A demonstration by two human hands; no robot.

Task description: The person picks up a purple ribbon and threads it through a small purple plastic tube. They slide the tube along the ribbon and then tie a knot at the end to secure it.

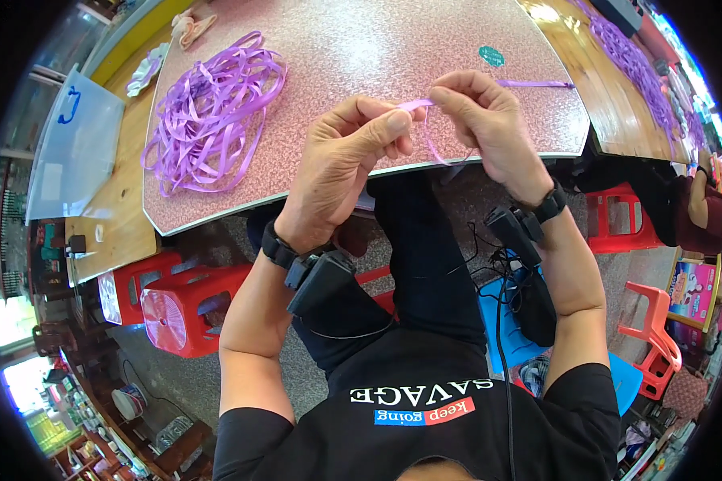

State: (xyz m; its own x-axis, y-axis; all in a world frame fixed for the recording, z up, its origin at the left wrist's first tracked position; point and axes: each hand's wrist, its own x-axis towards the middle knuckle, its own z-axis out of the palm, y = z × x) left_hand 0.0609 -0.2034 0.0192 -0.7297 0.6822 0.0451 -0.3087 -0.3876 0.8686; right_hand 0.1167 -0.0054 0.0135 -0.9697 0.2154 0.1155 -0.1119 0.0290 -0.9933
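Observation:
Between my two hands, above the table's near edge, a short stretch of purple ribbon is held taut. My left hand pinches one end of it between thumb and fingers. My right hand pinches it a little further right, thumb against forefinger. A thin loop of the ribbon hangs below the fingers, and another length runs right across the tabletop from behind my right hand. Left of my hands lies a large loose heap of purple ribbon on the pink speckled table.
A round green piece lies beyond my right hand. More purple ribbon is heaped on the wooden table at right, where another person sits. Red stools stand at left, and a clear plastic sheet or bin is at far left.

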